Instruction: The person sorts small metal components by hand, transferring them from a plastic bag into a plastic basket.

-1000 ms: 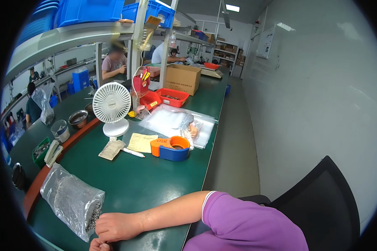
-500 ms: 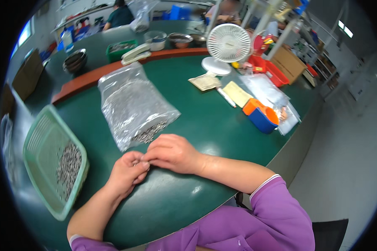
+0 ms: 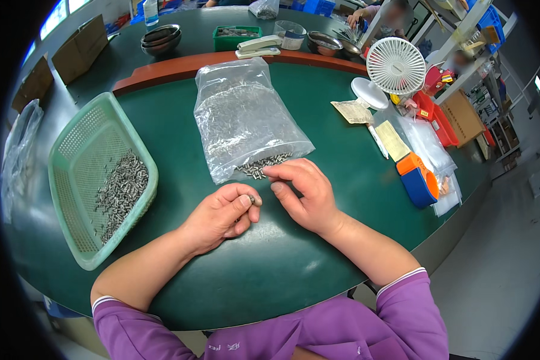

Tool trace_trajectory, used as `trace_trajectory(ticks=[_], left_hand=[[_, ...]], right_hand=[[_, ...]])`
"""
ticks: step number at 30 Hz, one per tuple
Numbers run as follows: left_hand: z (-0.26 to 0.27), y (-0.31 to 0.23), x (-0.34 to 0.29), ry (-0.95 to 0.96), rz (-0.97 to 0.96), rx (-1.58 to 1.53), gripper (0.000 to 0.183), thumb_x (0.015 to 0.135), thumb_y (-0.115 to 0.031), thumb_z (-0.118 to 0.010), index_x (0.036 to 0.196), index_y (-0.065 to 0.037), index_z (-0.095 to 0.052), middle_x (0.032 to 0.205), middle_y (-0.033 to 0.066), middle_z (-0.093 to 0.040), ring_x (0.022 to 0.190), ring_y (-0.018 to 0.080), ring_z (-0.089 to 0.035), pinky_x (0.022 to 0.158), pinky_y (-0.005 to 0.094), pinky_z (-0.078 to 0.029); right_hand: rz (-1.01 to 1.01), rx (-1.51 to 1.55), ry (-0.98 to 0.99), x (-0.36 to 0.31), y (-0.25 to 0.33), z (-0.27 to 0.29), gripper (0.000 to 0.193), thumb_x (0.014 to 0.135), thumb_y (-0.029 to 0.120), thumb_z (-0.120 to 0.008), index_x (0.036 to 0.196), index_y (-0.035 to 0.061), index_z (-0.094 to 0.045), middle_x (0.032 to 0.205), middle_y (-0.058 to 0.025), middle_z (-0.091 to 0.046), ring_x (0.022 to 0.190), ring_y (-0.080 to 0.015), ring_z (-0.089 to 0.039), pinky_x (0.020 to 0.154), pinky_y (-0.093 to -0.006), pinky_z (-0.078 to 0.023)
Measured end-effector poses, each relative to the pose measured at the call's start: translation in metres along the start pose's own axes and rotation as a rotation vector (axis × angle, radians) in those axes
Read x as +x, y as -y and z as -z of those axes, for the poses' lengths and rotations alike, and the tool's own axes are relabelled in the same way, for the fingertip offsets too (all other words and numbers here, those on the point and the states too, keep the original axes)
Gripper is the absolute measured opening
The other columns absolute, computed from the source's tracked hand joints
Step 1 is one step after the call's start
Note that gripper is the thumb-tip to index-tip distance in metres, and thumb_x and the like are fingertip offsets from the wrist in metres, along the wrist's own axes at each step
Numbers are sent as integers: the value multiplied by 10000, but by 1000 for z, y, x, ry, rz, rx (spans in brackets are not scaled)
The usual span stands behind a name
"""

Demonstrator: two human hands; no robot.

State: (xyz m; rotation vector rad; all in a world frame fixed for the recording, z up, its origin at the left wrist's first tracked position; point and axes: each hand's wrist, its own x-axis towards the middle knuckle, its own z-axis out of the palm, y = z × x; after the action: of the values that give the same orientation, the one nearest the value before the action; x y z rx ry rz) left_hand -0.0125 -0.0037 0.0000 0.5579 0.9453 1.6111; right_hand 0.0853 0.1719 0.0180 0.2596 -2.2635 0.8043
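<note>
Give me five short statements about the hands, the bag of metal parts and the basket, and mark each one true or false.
1. The left hand pinches a small metal part at its fingertips. True.
2. The clear plastic bag stands upright and sealed. False: it lies flat on the green table, and parts spill from its open end.
3. The green basket holds small metal parts. True.
4. The right hand rests inside the basket. False: it is at the bag's open end, fingers by the spilled parts.
5. The white fan stands to the person's left. False: it stands to the right, at the far side.
</note>
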Motion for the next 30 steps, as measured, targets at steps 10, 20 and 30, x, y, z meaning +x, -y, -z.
trace_trajectory(ticks=[10, 20, 30], left_hand=[[1, -4, -1, 35, -4, 51, 160, 966, -209, -391, 997, -87, -490, 800, 40, -541, 537, 53, -412, 414, 167, -279], [-1, -6, -1, -18, -7, -77, 244, 961, -227, -324, 983, -34, -472, 831, 127, -523, 523, 105, -386, 402, 194, -274], [6, -4, 0, -27, 11, -150, 250, 962, -222, -331, 966, -19, -477, 825, 123, -514, 533, 103, -379, 406, 200, -276]], right_hand=[[-168, -82, -56, 4, -18, 1, 213, 765, 29, -607, 973, 70, -612, 885, -70, -614, 816, -234, -587, 710, -329, -477], [-342, -242, 70, 4, -29, 10, 125, 772, 48, -590, 890, 71, -625, 878, -62, -610, 863, -253, -575, 751, -345, -467], [-304, -319, 99, 3, -34, 10, 131, 758, 37, -597, 886, 53, -622, 899, -82, -616, 868, -277, -581, 755, -362, -472]])
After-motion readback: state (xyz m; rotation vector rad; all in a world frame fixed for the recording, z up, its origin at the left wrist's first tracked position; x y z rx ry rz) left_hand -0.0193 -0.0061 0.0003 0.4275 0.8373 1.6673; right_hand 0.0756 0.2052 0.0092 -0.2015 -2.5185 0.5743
